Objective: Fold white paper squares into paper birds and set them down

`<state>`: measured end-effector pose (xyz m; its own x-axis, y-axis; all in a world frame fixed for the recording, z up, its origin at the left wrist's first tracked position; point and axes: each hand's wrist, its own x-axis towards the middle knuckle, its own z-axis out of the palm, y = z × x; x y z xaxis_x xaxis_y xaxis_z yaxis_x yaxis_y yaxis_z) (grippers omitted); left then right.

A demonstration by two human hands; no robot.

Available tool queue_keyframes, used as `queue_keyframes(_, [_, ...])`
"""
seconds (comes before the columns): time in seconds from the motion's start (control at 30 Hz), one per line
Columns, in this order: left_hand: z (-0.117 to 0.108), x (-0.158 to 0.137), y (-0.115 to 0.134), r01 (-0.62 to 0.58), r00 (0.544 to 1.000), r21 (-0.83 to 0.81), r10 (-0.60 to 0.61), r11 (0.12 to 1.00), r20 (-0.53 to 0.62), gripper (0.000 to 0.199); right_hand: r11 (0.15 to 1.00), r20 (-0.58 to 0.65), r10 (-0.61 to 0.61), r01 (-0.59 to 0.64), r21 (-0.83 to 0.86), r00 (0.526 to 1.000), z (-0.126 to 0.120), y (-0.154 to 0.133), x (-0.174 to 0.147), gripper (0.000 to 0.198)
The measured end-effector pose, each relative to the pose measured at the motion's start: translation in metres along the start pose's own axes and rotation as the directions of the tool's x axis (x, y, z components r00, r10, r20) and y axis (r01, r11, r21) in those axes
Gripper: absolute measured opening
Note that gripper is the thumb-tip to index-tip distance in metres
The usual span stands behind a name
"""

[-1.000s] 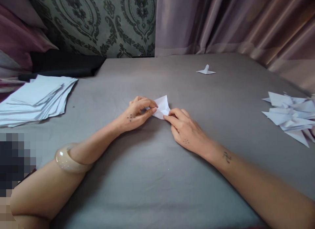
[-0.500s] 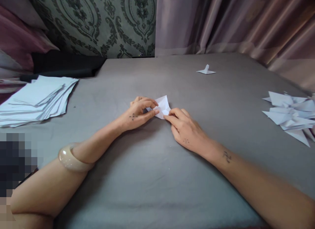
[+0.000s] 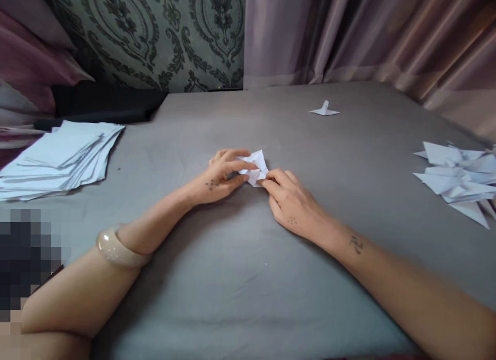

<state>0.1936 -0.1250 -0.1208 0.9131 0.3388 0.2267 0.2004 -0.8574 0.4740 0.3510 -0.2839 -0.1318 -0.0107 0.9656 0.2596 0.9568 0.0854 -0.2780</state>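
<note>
My left hand (image 3: 228, 174) is loosely spread, its index finger laid across the paper (image 3: 260, 161) and its thumb apart from that finger at the near edge; whether the other fingers press on it I cannot tell. My right hand (image 3: 289, 200) is curled, thumb and index finger pinching the paper's near right corner, the remaining fingers bent under. A bangle (image 3: 118, 249) sits on my left forearm, behind that hand. Well to the left of my left hand lies a stack (image 3: 65, 148) of white sheets, with a black cloth (image 3: 112, 102) just beyond it. Beyond my right hand and a little to its right stands a folded bird (image 3: 324, 108), and far to the right of that hand is a pile (image 3: 461, 174) of folded pieces. My left fingers cover part of the paper, which is small, white and creased; it lies between my hands, over the gray sheet (image 3: 248, 298), touching both.
</note>
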Motion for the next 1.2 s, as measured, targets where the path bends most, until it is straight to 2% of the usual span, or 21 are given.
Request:
queue_keyframes(0.07, [0.001, 0.000, 0.002, 0.002, 0.995, 0.141, 0.013, 0.990, -0.101, 0.036, 1.000, 0.000, 0.003, -0.003, 0.007, 1.000, 0.000, 0.000, 0.000, 0.041])
queue_keyframes(0.17, [0.004, -0.001, 0.003, 0.049, 0.961, 0.299, 0.037, 0.953, -0.274, 0.053, 1.000, 0.000, -0.001, 0.001, 0.022, 1.000, 0.000, 0.000, 0.000, 0.042])
queue_keyframes(0.23, [0.006, -0.002, 0.003, 0.054, 0.946, 0.348, 0.063, 0.936, -0.317, 0.052, 0.999, 0.002, 0.000, -0.001, 0.035, 1.000, 0.001, 0.000, -0.001, 0.042])
queue_keyframes(0.3, [0.008, -0.003, 0.003, -0.013, 0.954, 0.348, 0.116, 0.937, -0.277, 0.040, 0.999, 0.007, 0.001, -0.001, 0.043, 1.000, 0.001, 0.000, -0.001, 0.041])
queue_keyframes(0.4, [0.011, -0.005, 0.007, -0.143, 0.963, 0.244, 0.192, 0.959, -0.190, 0.022, 0.999, 0.014, 0.004, -0.005, 0.035, 1.000, 0.000, 0.000, 0.000, 0.041])
queue_keyframes(0.47, [0.013, -0.007, 0.009, -0.164, 0.956, 0.185, 0.202, 0.969, -0.213, 0.018, 1.000, 0.025, 0.013, -0.014, 0.024, 1.000, -0.001, -0.001, 0.001, 0.040])
queue_keyframes(0.53, [0.014, -0.008, 0.011, -0.164, 0.947, 0.172, 0.203, 0.971, -0.249, 0.017, 1.000, 0.036, 0.023, -0.024, 0.017, 0.999, -0.002, -0.002, 0.001, 0.039])
queue_keyframes(0.63, [0.015, -0.011, 0.012, -0.185, 0.946, 0.163, 0.221, 0.969, -0.238, 0.018, 0.999, 0.042, 0.029, -0.029, 0.015, 0.999, -0.003, -0.002, 0.001, 0.040])
queue_keyframes(0.73, [0.016, -0.013, 0.012, -0.205, 0.955, 0.136, 0.228, 0.969, -0.189, 0.019, 0.999, 0.035, 0.033, -0.034, 0.016, 0.999, -0.003, -0.001, 0.000, 0.040])
queue_keyframes(0.93, [0.017, -0.015, 0.013, -0.258, 0.964, 0.163, 0.265, 0.952, -0.022, 0.027, 0.998, 0.034, 0.025, -0.027, 0.061, 0.999, -0.005, 0.001, -0.002, 0.036])
queue_keyframes(1.2, [0.010, -0.017, 0.015, -0.295, 0.955, 0.194, 0.286, 0.935, 0.078, 0.031, 0.983, 0.001, 0.096, -0.095, 0.157, 0.995, -0.011, 0.016, -0.002, 0.035])
